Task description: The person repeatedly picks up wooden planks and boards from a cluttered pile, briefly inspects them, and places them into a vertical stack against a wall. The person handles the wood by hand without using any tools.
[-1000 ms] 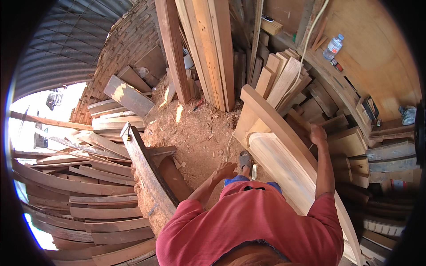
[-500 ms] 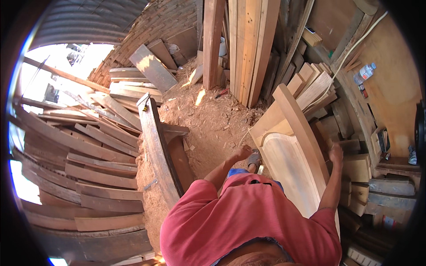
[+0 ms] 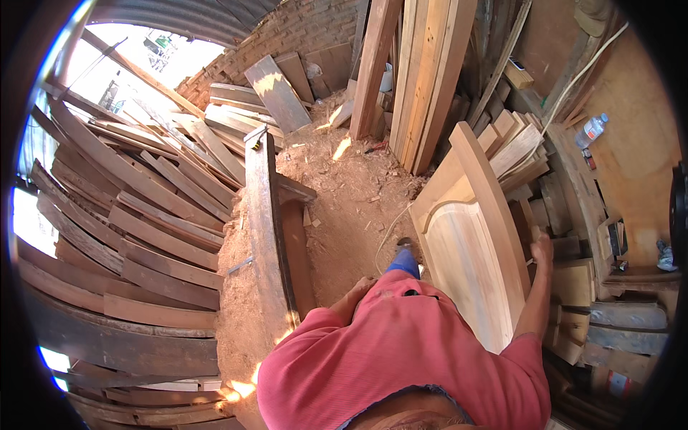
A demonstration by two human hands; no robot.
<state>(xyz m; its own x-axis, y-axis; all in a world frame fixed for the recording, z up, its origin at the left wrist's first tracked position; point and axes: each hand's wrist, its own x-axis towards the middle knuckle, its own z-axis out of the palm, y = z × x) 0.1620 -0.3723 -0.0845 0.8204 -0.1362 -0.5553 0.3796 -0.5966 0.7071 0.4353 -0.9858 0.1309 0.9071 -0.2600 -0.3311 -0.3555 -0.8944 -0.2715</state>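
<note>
In the head view, a pale, arch-topped wooden door panel with a raised curved frame (image 3: 469,265) leans at the person's right, over the sawdust-covered dirt floor (image 3: 351,193). Its smooth inner field is lighter than the frame, and its lower end is hidden behind the red shirt. The right hand (image 3: 542,252) rests on the panel's outer edge, fingers wrapped over it. The left hand (image 3: 360,288) hangs near the panel's inner side; whether its fingers are curled or apart cannot be told. A long dark plank bench (image 3: 269,222) stands to the left, well apart.
</note>
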